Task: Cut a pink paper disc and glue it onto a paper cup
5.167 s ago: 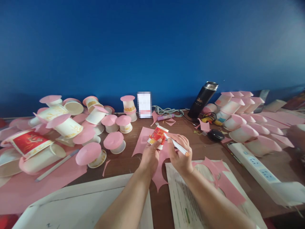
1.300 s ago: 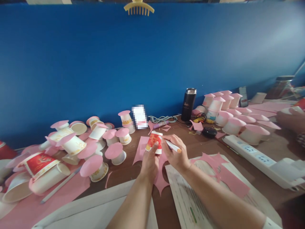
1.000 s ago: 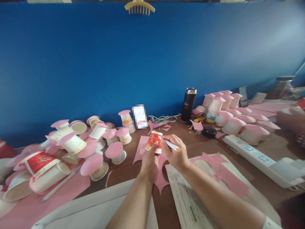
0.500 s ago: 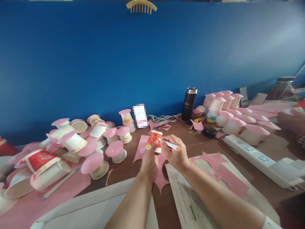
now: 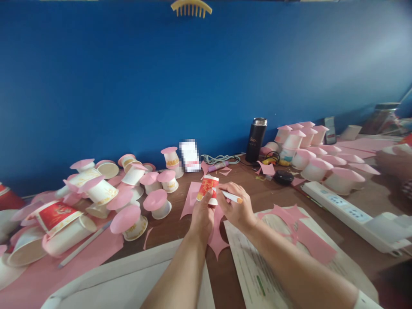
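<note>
My left hand (image 5: 203, 213) is closed around a red and white paper cup (image 5: 208, 185) with gold print, tilted over the table. A white marker with an orange end (image 5: 232, 197) sits in the closed fingers of my right hand (image 5: 238, 207), its front end close by the cup's right side. Whether its tip touches the cup I cannot tell, since fingers cover it. Beneath the hands lie pink paper offcuts (image 5: 218, 246) with curved edges. To the left stand several paper cups topped with pink discs (image 5: 155, 200), some tipped over.
A black thermos (image 5: 256, 140) stands by the blue wall, near a round black object (image 5: 283, 177). More pink-topped cups (image 5: 316, 170) crowd the right, behind a white power strip (image 5: 344, 210). Printed sheets (image 5: 247, 268) lie under my right forearm. A phone (image 5: 189, 155) leans at the back.
Both hands stay almost in place with the cup and the marker. Only a very slight shift of the view shows; nothing has been taken up or let go.
</note>
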Motion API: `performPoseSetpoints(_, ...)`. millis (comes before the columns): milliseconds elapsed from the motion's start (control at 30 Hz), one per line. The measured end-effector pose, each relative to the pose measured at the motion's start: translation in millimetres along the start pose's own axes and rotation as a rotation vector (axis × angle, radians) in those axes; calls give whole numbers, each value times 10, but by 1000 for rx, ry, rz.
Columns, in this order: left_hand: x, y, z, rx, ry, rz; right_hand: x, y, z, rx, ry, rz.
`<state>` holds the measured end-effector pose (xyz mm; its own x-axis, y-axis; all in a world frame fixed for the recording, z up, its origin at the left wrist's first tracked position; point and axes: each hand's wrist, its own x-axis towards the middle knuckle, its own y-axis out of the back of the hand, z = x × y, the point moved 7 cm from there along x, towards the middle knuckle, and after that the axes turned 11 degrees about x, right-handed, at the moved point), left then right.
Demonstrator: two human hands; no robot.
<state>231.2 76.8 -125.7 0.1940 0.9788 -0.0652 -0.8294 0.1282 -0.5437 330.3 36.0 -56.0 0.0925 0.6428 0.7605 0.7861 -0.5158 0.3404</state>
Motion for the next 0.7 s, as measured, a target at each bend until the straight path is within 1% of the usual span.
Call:
performPoseSetpoints(167,31,37,-24,-28,11,43,-8,-13,8,-6,-4,-5)
performPoseSetpoints(433,40,36,-48,-47,39,32,-9,-17,-12,-15,-1,-14)
performPoseSetpoints(567,4,-9,-15,-86,51,-2,9,53,-17,39,-7,47)
performPoseSetpoints(700,11,39,-45,-124,86,58,38,139,17,74,-43,119)
